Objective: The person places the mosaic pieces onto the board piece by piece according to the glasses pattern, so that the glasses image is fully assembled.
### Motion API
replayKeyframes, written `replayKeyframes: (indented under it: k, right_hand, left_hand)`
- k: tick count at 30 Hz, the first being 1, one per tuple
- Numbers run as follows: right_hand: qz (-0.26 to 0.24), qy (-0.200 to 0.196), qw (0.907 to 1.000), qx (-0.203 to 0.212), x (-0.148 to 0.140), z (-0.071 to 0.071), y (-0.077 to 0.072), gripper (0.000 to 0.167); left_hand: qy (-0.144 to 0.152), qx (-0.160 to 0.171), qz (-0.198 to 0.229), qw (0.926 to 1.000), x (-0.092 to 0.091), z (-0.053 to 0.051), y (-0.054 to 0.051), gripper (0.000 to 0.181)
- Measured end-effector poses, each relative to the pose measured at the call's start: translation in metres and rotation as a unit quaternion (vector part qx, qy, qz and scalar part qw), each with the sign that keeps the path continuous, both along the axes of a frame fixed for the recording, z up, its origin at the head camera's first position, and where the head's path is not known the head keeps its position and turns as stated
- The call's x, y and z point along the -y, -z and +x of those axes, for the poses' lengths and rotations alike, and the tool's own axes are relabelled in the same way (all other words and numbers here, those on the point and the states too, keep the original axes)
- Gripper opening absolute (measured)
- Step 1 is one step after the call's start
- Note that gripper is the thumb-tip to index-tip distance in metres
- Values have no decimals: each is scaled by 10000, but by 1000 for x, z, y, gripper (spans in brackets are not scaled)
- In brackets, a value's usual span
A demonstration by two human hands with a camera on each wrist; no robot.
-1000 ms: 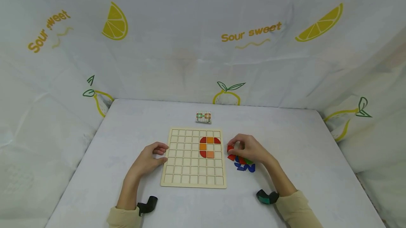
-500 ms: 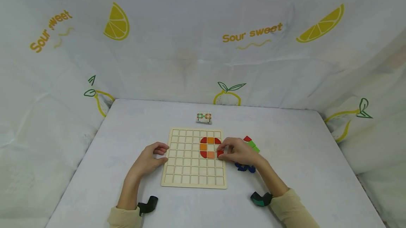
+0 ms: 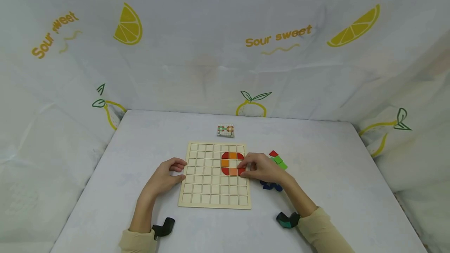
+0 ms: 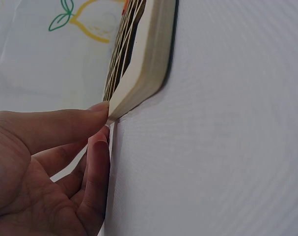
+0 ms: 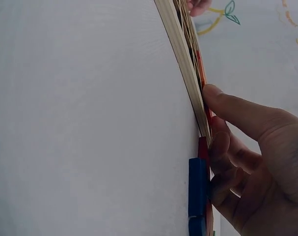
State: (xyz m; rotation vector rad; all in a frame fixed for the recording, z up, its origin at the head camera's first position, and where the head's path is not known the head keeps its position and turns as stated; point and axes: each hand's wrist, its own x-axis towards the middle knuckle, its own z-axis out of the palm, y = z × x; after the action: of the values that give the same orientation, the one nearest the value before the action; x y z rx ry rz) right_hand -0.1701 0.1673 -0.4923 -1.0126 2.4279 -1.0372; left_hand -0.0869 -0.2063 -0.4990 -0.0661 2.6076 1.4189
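Red corner piece [image 3: 241, 171] sits at the lower right of a small ring of colour on the pale wooden board [image 3: 205, 188], partly covered by fingers of the right hand [image 3: 264, 167]. That hand's grip is pinching the piece, thumb on the near side and index finger on the far side, the other fingers curled behind. Round the ring lie three more rounded red corners and three orange squares [image 3: 233, 155], each in its own cell; the cell at the ring's centre is bare, and the one on its right side is partly hidden by the fingertips. At the opposite edge of the board, the left hand [image 3: 163, 175] has a relaxed, spread grip, the thumb touching the rim and the fingers resting farther up beside it.

Just right of the board, partly behind the right hand, loose green squares [image 3: 278, 160], a red wedge [image 3: 273, 153] and a cluster of blue pieces [image 3: 272, 186] lie on the white worktop [image 3: 316, 155]. Beyond the board is a small patterned card [image 3: 225, 130]. Beige sleeves [image 3: 321, 229] and black wrist devices [image 3: 163, 227] show nearest the viewer; a white cloth [image 3: 197, 49] printed with lemons and "Sour sweet" hangs behind.
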Motion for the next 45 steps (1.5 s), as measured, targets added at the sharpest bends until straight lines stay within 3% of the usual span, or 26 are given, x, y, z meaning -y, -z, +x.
replayKeyframes:
  k: [19, 33, 39, 45]
  right_hand:
    - [153, 475, 9987, -63, -6, -1, -6, 25]
    - [279, 1358, 9901, 227, -46, -3, -16, 28]
    - [636, 1346, 9875, 519, -61, -3, -15, 30]
    - [885, 1228, 9875, 439, -67, -2, -10, 30]
  left_hand:
    - [43, -35, -51, 10000, 2, -2, 1, 37]
    - [63, 0, 3, 10000, 2, 0, -1, 36]
    - [36, 1, -7, 10000, 2, 0, -1, 36]
    - [58, 4, 22, 10000, 2, 0, 0, 37]
